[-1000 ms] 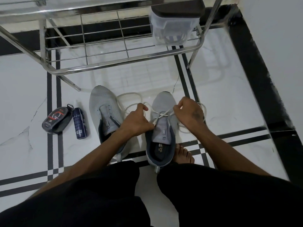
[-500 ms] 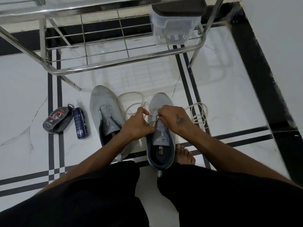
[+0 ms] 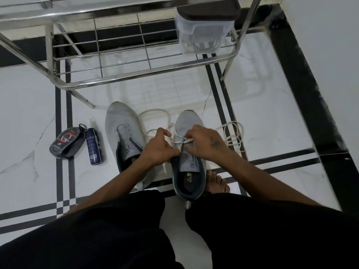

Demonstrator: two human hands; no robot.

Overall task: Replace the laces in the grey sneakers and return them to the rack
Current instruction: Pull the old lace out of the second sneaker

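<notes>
White lace point(image 3: 236, 131) stays pinched in my right hand point(image 3: 206, 142); my left hand point(image 3: 158, 148) grips the right sneaker point(image 3: 189, 152). Loose coils far right could snag and knot.

Dim, cool light; glossy floor point(image 3: 262, 117) reflections; wide-angle bending at edges.

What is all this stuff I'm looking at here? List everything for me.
sneakers: 2, grey, on the floor side by side; left sneaker unlaced, right sneaker being laced
lace: 1, white, threaded in the right sneaker, loose ends coiled on the floor
rack: 1, shiny metal, behind the sneakers
container: 1, clear with dark lid, on the rack
spray can: 1, dark blue, lying left of the sneakers
shoe polish sponge: 1, black and red, beside the can
bare foot: 1, beside the right sneaker
left hand: pinches the lace
right hand: pinches the lace
</notes>
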